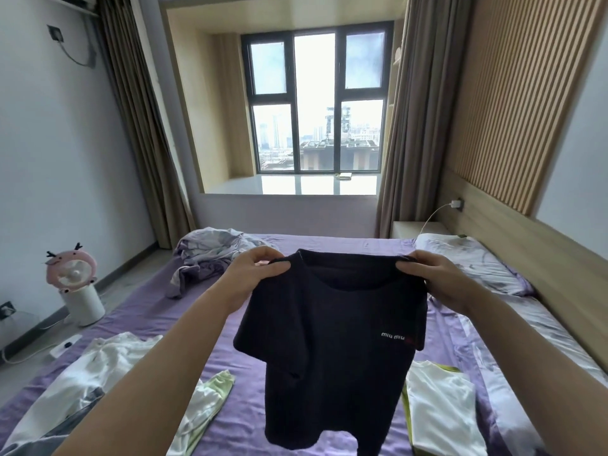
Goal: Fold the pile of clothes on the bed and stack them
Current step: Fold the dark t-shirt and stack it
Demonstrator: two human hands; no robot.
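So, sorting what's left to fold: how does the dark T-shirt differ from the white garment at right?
The dark T-shirt hangs in the air, pinched at its shoulders by the left hand and right hand; the white garment lies flat on the bed, untouched. The T-shirt is near-black with small lettering; the garment is white with green edging.

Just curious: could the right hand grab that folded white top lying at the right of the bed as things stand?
Probably not at once: the right hand is pinching the dark shirt's shoulder. The white top lies uncovered below it, so the path looks free once it lets go.

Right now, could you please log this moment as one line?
left hand: holds shirt | right hand: holds shirt | dark T-shirt: held up, unfolded
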